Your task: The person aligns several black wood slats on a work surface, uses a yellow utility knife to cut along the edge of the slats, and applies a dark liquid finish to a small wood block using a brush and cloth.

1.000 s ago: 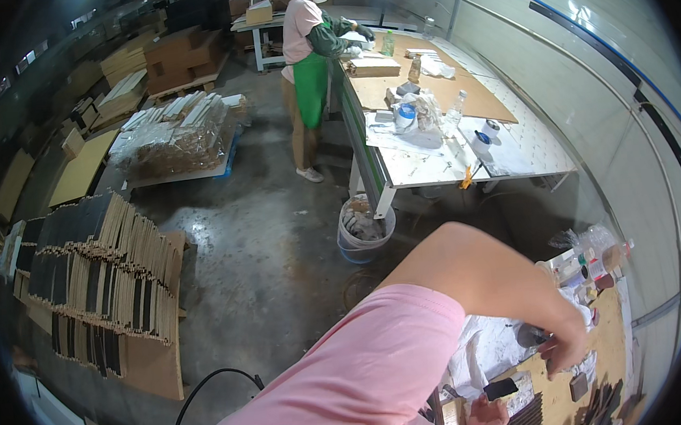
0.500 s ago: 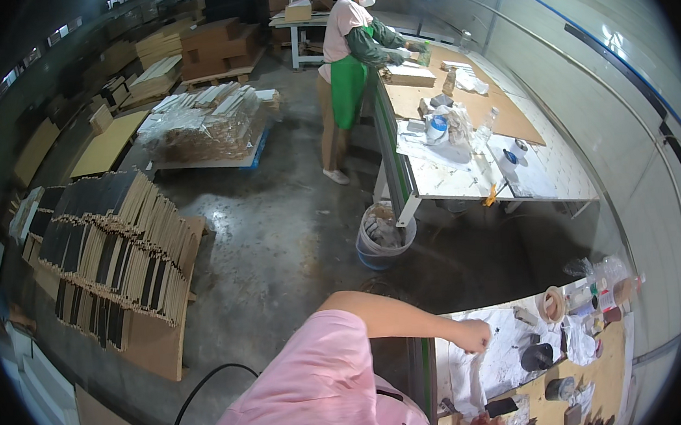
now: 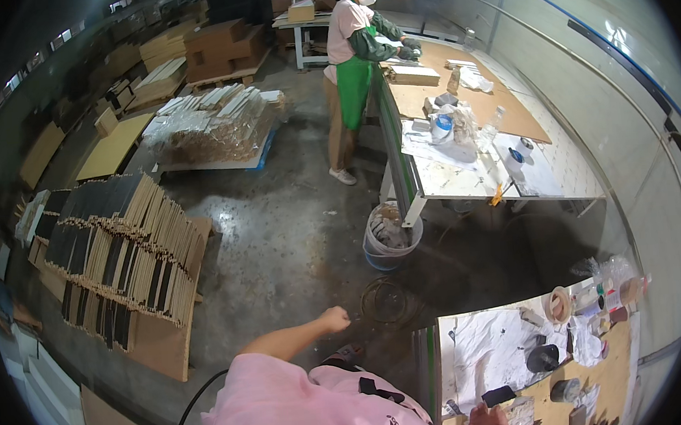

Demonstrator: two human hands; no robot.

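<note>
My left hand [image 3: 334, 319] is out over the floor to the left of the near bench, its fingers curled into a fist. Nothing shows in it. At the lower edge, my right hand [image 3: 485, 422] is over the near bench with bent fingers. A small flat black block [image 3: 498, 396] is at its fingertips and seems gripped there, though the contact is partly hidden. Beyond it lies a stained white cloth [image 3: 484, 344] with a round black pot [image 3: 542, 359] on it. A grey tin [image 3: 564, 390] and a small brown block [image 3: 578, 418] stand to the right.
A coiled hose or cable [image 3: 384, 300] lies on the floor near a white bucket [image 3: 390, 237]. Past it, a co-worker in a green apron [image 3: 356, 93] works at a long bench [image 3: 464, 176]. Stacked boards [image 3: 122, 251] are at left. Bottles [image 3: 614, 292] crowd the near bench's far right corner.
My left hand has swung left off the white cloth to over the floor. The black block has shifted slightly away from me with my right hand. The co-worker's hands have moved.
</note>
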